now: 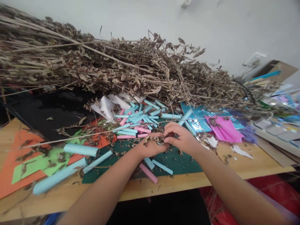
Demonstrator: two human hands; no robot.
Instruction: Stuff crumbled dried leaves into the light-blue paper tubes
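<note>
Long blue paper rolls (81, 149) lie at the left on the bench (164, 184). The left hand (150, 146) cups crumbled dry leaves (156, 138) – grip half curled. Touching it, the right hand (181, 138) pinches into them, seemingly closed on bits. Pink sheets (223, 128) lie further right.

No writing or labels can be read anywhere.

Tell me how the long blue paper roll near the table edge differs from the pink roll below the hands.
The long blue paper roll is pale blue, the pink roll pink. The blue one is much longer and thicker. It lies on orange paper, the pink one on the green mat. Both are rolled paper tubes lying flat.
</note>
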